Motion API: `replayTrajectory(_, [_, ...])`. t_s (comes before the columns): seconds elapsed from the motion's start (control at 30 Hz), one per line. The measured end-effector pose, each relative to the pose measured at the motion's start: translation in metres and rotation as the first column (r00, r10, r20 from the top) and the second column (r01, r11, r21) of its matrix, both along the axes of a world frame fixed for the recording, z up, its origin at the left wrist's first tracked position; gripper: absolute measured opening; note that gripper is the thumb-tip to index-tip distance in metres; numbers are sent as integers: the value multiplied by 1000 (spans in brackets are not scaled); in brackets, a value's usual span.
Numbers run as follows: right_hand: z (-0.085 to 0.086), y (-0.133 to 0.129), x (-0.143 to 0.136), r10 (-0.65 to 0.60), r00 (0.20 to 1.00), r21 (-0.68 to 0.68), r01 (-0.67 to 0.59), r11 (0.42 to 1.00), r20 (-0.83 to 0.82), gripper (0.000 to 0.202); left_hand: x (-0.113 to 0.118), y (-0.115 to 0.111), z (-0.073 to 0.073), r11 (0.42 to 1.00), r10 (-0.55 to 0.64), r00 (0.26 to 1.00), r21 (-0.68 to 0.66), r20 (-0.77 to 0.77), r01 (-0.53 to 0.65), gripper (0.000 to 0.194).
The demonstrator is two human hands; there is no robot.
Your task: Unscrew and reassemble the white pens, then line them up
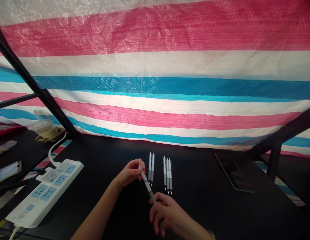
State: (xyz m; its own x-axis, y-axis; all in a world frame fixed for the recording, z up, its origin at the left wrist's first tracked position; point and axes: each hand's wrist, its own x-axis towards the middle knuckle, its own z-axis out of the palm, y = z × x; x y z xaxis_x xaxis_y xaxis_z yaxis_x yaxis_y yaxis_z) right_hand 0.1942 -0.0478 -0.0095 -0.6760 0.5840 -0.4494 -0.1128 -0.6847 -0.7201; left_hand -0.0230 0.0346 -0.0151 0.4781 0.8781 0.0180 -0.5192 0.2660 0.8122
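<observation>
A white pen with a grey grip point(146, 183) slants between my two hands above the black table. My left hand point(131, 173) pinches its upper end, around the clip. At the lower, grey end, my right hand point(165, 211) holds it between thumb and index finger, with the other fingers loosely curled. Just beyond my hands lie two similar pens point(151, 168) side by side, partly hidden behind my left fingers. To their right, a group of three more pens point(167, 174) lies in a row, tips toward me.
A white power strip point(51, 191) with plugs and a cable lies at left. On the right rests a dark smartphone point(234, 173). Farther left are another phone point(7, 171) and a drink cup point(44, 127). Black frame bars point(37, 83) and a striped sheet point(170, 90) bound the table.
</observation>
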Motion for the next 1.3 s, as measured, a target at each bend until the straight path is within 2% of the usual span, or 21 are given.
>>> replayTrajectory(0.13, [-2, -1, 2, 9, 1000, 13, -10, 1000, 11, 40, 1, 0, -1, 1000, -7, 1000, 0, -2, 7, 21])
replayTrajectory(0.27, [0, -1, 2, 8, 1000, 6, -8, 1000, -1, 50, 2, 0, 0, 1000, -4, 1000, 1, -4, 4, 22])
replayTrajectory(0.43, [-1, -1, 0, -17, 1000, 16, 16, 1000, 26, 41, 3, 0, 0, 1000, -4, 1000, 5, -11, 4, 21])
replayTrajectory(0.7, [-5, 0, 3, 29, 997, -13, -30, 999, -69, 52, 6, -2, 1, 999, 1, 1000, 32, -12, -1, 21])
replayTrajectory(0.8, [-4, 0, 2, -6, 999, 14, 6, 1000, -42, 53, 6, -2, 2, 999, 18, 1000, 34, -7, -17, 18])
replayTrajectory(0.93, [-3, -1, 0, -83, 996, 109, 78, 991, 42, 45, 6, -2, 2, 998, 50, 999, 36, 2, -50, 17])
replayTrajectory(1.03, [-5, -1, -2, -94, 995, 119, 88, 989, 46, 52, 6, -2, 2, 997, 60, 998, 44, 7, -61, 18])
replayTrajectory(1.13, [-7, -2, -2, -52, 998, 105, 48, 993, 31, 61, 8, -3, 3, 997, 45, 999, 55, 4, -45, 19])
replayTrajectory(1.3, [-2, -1, 1, 131, 984, 10, -131, 991, -119, 65, 12, -5, 3, 997, 30, 999, 65, 19, -31, 24])
